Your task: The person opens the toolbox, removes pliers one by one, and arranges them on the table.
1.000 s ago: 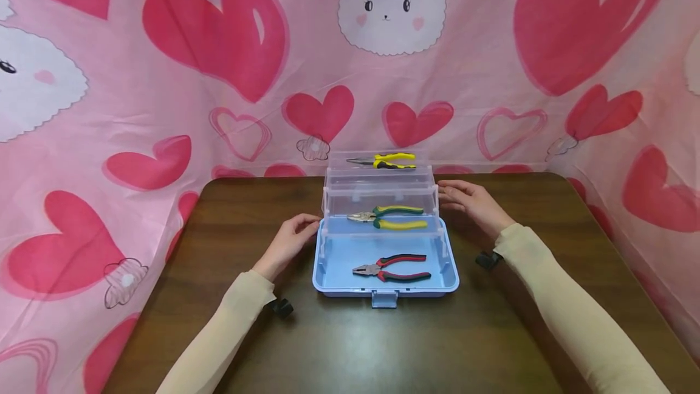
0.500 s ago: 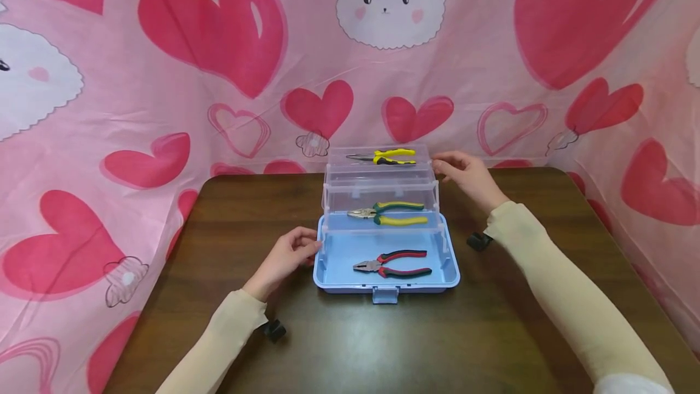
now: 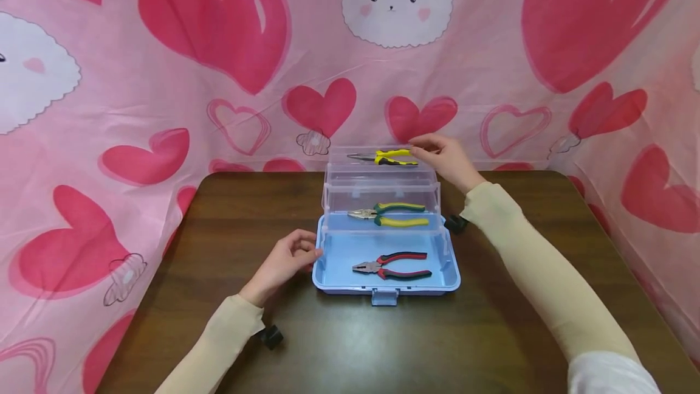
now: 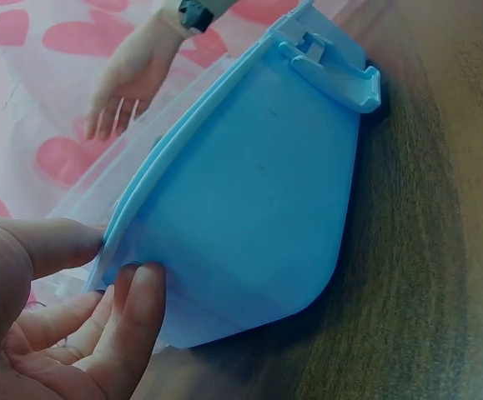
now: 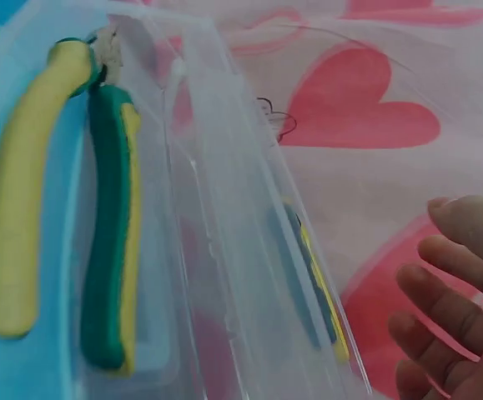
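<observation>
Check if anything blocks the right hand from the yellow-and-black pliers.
From above, nothing visible blocks the right hand from the yellow-and-black pliers. Sideways, the wall of the clear top tray appears to stand between them.

The long sleeves (image 3: 547, 284) are plain cream with loose cuffs (image 3: 477, 200); white cloth (image 3: 608, 374) borders the right one. Each cuff has a small black block (image 3: 271, 337).
</observation>
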### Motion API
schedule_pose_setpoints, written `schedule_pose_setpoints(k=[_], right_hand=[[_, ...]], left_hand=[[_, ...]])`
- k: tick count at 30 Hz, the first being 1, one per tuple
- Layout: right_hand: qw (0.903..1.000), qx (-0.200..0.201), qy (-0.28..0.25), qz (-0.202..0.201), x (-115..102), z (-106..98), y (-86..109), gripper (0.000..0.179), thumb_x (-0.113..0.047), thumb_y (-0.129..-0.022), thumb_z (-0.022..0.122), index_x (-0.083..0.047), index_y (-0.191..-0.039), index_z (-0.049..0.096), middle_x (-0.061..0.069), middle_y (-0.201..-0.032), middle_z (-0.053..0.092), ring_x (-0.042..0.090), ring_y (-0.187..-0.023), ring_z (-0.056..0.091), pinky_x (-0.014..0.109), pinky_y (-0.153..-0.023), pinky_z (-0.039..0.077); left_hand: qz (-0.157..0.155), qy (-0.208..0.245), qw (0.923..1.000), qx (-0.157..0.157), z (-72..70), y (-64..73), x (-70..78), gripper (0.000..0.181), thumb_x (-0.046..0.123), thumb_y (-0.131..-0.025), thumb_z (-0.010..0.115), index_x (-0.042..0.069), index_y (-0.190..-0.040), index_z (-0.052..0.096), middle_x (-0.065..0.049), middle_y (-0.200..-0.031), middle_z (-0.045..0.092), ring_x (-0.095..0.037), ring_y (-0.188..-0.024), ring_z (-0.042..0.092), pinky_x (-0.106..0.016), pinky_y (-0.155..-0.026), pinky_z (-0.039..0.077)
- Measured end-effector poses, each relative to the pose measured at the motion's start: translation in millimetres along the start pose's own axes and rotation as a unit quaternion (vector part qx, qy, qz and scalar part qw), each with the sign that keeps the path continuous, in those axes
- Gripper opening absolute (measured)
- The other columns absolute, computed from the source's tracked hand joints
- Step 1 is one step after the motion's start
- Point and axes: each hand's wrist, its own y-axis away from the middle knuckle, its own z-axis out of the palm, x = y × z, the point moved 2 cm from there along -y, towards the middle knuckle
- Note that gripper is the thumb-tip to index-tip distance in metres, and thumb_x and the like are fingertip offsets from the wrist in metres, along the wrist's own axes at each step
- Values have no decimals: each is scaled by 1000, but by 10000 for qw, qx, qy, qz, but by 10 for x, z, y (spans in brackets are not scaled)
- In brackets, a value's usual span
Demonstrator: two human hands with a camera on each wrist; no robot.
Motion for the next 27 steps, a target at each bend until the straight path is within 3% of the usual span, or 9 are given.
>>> schedule_pose_setpoints(k=[6, 12, 18, 27], right_hand=[[9978, -368, 546, 100, -87, 159, -187, 42, -31, -99, 73, -14, -136, 67, 7, -133, 62, 30, -119, 55, 47, -97, 55], [9914, -609, 1162, 14, -43, 308, -364, 41, -26, -96, 77, -14, -134, 70, 11, -128, 61, 31, -120, 53, 50, -99, 53], [9847, -583, 1640, -62, -37, 407, -420, 41, -23, -92, 80, -13, -131, 73, 11, -126, 60, 30, -121, 49, 49, -99, 50], [9674, -713, 2424, -138, -163, 441, -502, 45, -29, -89, 84, -10, -128, 75, 12, -118, 63, 30, -114, 50, 48, -96, 46]], left_hand=[[-61, 71, 10000, 2, 5, 28, 29, 46, 21, -98, 74, 1, -135, 56, -20, -113, 70, -28, -88, 72, -37, -85, 63], [-11, 5, 10000, 49, 21, 44, 19, 46, 22, -98, 75, 3, -135, 57, -19, -113, 70, -27, -85, 72, -34, -82, 63], [12, -71, 9999, 148, 57, 57, 20, 43, 21, -97, 75, 3, -133, 58, -18, -112, 70, -25, -81, 69, -32, -78, 63], [-39, 21, 9999, 93, 63, 77, 49, 45, 24, -97, 75, 3, -134, 58, -20, -115, 69, -26, -82, 71, -30, -78, 62]])
